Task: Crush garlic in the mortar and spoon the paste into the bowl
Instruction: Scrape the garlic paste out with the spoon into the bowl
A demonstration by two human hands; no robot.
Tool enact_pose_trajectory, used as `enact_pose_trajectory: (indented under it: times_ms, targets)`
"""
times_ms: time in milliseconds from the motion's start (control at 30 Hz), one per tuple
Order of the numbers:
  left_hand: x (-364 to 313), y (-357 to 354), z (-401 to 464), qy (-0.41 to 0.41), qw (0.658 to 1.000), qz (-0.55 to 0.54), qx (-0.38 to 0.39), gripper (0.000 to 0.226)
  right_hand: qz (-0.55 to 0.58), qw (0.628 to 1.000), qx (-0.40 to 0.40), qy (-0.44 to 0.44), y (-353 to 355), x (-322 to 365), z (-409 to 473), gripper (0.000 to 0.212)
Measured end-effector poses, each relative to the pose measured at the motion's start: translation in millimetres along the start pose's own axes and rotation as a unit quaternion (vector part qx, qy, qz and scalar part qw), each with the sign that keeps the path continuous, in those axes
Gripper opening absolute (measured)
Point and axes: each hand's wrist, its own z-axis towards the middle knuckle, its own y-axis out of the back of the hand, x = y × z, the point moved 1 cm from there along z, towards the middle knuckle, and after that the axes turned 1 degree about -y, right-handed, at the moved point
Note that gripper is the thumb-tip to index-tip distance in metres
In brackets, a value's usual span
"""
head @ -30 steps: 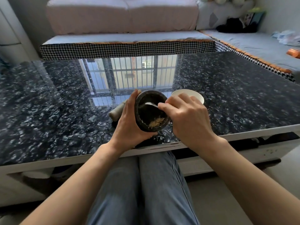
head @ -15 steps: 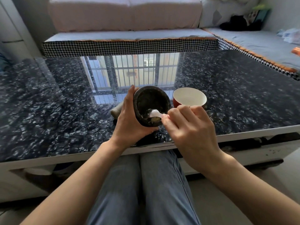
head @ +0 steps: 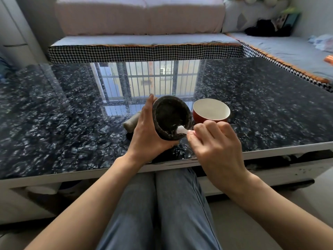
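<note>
My left hand grips the dark stone mortar and tilts its mouth toward me, just above the table's near edge. My right hand pinches the handle of a small white spoon. The spoon's bowl lies at the mortar's lower rim. Its underside and any paste on it are hidden. A bowl, red outside and white inside, stands just right of the mortar, and its inside looks bare. The pale pestle lies on the table behind my left hand.
The glossy black marble table reflects a barred window. Its white front edge runs just below my hands. A sofa with houndstooth trim borders the table at the back and right. My knees in blue jeans sit under the table.
The right hand has drawn the spoon from deep inside the mortar down to its lower rim. The bowl, earlier half hidden by that hand, now shows fully.
</note>
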Motion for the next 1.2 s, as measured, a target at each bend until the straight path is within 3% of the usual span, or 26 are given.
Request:
enact_pose_trajectory:
  times_ms: [167,333,600,733,933,1000,1100,1200]
  targets:
    - [-4,-2,2,-0.003,1.000,0.007,0.006,0.121,-0.005,0.999,-0.024,-0.036,-2,-6,16,0.014]
    - [-2,0,1,-0.001,1.000,0.002,0.007,0.121,0.021,0.999,-0.018,0.024,-4,-2,3,0.022]
    - [-3,-3,1,-0.008,1.000,0.010,0.014,0.115,0.050,0.998,-0.010,0.031,-9,-12,6,0.021]
    - [-3,-3,0,-0.004,1.000,0.021,0.010,0.117,0.046,0.996,0.032,0.071,-8,-28,-3,0.012]
    - [-9,-7,-2,-0.003,1.000,0.027,0.013,0.117,0.014,0.994,0.107,-0.033,-12,-33,12,0.023]
    - [-12,-11,-3,-0.002,0.999,0.034,0.013,0.116,0.027,0.987,0.152,-0.037,-6,-26,12,0.032]
    - [-16,-15,-5,-0.003,0.999,0.044,0.004,0.111,0.064,0.978,0.193,-0.037,6,-25,12,0.027]
    - [-20,-18,-7,-0.007,0.999,0.052,0.005,0.109,0.006,0.977,0.208,-0.053,6,-27,17,0.028]
